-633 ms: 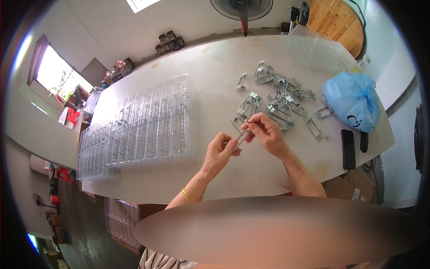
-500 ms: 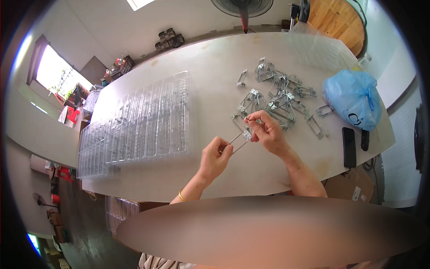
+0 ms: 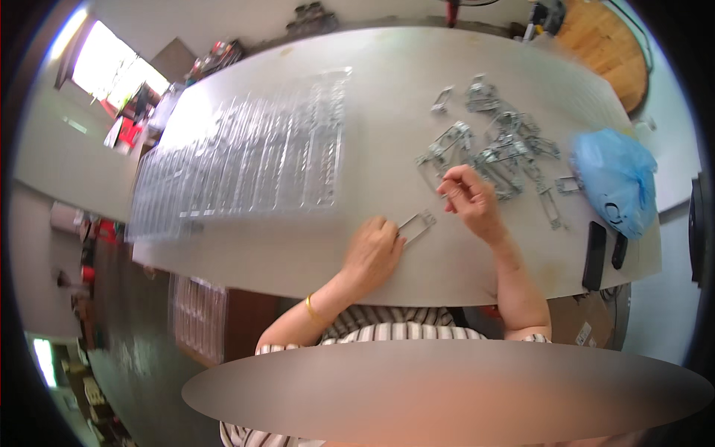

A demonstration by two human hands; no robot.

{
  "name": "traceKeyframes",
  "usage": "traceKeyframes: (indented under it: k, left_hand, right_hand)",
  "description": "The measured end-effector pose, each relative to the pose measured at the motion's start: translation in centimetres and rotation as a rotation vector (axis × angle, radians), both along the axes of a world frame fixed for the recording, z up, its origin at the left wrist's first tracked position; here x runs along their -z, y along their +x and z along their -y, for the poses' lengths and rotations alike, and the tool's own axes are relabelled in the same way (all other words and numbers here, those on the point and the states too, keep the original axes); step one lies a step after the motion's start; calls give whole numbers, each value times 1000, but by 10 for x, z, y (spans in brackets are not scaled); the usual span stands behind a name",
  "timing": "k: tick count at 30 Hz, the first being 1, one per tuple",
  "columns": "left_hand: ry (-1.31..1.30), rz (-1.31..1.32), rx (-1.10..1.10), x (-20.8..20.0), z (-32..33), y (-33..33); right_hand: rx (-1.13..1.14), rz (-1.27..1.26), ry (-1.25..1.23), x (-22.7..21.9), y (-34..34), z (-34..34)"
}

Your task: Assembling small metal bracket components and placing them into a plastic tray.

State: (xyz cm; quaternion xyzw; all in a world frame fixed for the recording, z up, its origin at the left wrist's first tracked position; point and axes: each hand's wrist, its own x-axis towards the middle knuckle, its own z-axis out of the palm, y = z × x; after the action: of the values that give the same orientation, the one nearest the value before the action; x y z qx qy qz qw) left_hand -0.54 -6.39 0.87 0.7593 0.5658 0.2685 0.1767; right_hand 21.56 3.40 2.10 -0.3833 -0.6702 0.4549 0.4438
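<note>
My left hand (image 3: pixel 374 253) is closed on one end of a long, narrow metal bracket (image 3: pixel 418 227), a wire-like frame with a small fitting at its far end. To the right of it, my right hand (image 3: pixel 472 203) is raised over the table with thumb and fingers pinched together. Whatever that pinch holds, if anything, is too small to make out. Just beyond the right hand lies a loose pile of similar metal brackets (image 3: pixel 514 145), partly hidden by it. One bracket (image 3: pixel 442 99) lies apart at the pile's far left.
Clear plastic trays (image 3: pixel 261 160) with many narrow slots cover the table's left side. At the right are a tied blue plastic bag (image 3: pixel 617 182), a black phone (image 3: pixel 593 255) and a small black object (image 3: pixel 619 251). Below the table stand another tray stack (image 3: pixel 199 316) and a cardboard box (image 3: pixel 581 320).
My view has shifted. My right hand has come away from the bracket's fitting end, which it was touching. The left hand has lowered the bracket toward the tabletop, its fingers now more over it.
</note>
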Motion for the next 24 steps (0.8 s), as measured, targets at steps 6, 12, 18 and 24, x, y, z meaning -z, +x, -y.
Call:
traceKeyframes:
  k: [6,12,18,24]
  left_hand:
    - [-130,151,26,5,-2,1]
    - [-129,217,139,0,7,-13]
    - [-164,391,214,-43,33,-43]
    - [128,423,138,-89,47,-97]
  right_hand:
    - [-11,-4,-49,4,2,2]
    - [-40,-1,-92,10,-4,4]
    - [-50,55,-103,21,-5,4]
    - [-35,176,-76,36,0,-1]
